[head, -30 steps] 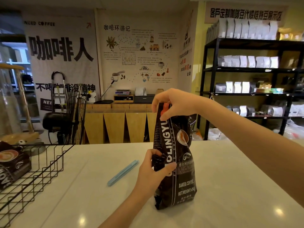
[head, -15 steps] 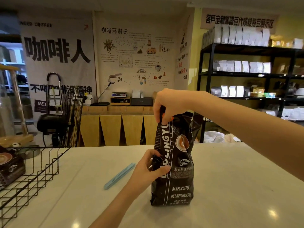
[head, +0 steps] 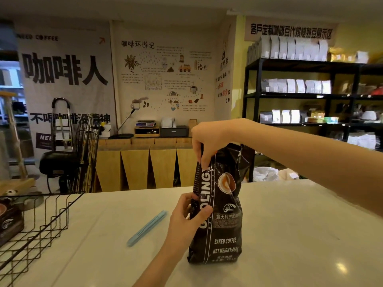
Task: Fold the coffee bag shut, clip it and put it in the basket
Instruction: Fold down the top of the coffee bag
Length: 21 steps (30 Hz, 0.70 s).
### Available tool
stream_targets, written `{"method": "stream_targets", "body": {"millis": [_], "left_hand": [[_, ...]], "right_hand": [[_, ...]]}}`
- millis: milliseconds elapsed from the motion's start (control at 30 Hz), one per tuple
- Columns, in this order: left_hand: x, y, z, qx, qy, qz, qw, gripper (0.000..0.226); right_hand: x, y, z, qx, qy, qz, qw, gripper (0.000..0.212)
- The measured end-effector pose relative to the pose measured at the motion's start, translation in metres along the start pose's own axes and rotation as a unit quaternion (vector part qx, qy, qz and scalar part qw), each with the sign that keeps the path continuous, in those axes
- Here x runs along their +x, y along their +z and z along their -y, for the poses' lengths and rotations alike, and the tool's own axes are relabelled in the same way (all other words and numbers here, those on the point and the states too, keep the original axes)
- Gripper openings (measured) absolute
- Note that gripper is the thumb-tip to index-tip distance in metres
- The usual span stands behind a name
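A black coffee bag (head: 222, 222) stands upright on the white counter (head: 290, 235), a little right of centre. My left hand (head: 186, 218) grips its left edge about halfway up. My right hand (head: 205, 139) comes from the right and pinches the bag's top left corner, which is bent down. A light blue clip (head: 147, 228) lies flat on the counter to the left of the bag, untouched. The black wire basket (head: 39, 222) stands at the left edge, with another dark coffee bag (head: 9, 221) inside.
Beyond the counter stand a wooden cabinet (head: 143, 166), a black fan (head: 83, 158) and black shelves (head: 310, 96) holding several white bags. Posters cover the back wall.
My right hand has pressed the top of the bag lower, so the bag looks shorter. The bag now stands upright rather than tilted. My left hand keeps its grip.
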<state>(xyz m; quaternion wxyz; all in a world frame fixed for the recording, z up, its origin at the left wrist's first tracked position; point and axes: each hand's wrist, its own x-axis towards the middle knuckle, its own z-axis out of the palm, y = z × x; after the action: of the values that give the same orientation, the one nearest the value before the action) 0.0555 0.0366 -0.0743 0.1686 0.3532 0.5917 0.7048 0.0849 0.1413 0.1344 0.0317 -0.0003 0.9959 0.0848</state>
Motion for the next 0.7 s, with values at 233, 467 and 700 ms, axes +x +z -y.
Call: {"method": "stream_targets", "body": {"millis": [233, 467, 700], "left_hand": [[0.001, -0.003, -0.005, -0.106, -0.042, -0.008, 0.994, 0.038], [-0.001, 0.002, -0.002, -0.149, -0.08, -0.041, 0.985, 0.028], [0.008, 0.004, -0.013, -0.143, -0.089, -0.001, 0.986, 0.016]], "right_hand": [[-0.001, 0.004, -0.025, 0.134, -0.007, -0.035, 0.99, 0.022], [0.007, 0.008, -0.024, 0.117, 0.002, -0.038, 0.992, 0.01], [0.008, -0.008, -0.02, 0.05, 0.053, 0.015, 0.997, 0.018]]}}
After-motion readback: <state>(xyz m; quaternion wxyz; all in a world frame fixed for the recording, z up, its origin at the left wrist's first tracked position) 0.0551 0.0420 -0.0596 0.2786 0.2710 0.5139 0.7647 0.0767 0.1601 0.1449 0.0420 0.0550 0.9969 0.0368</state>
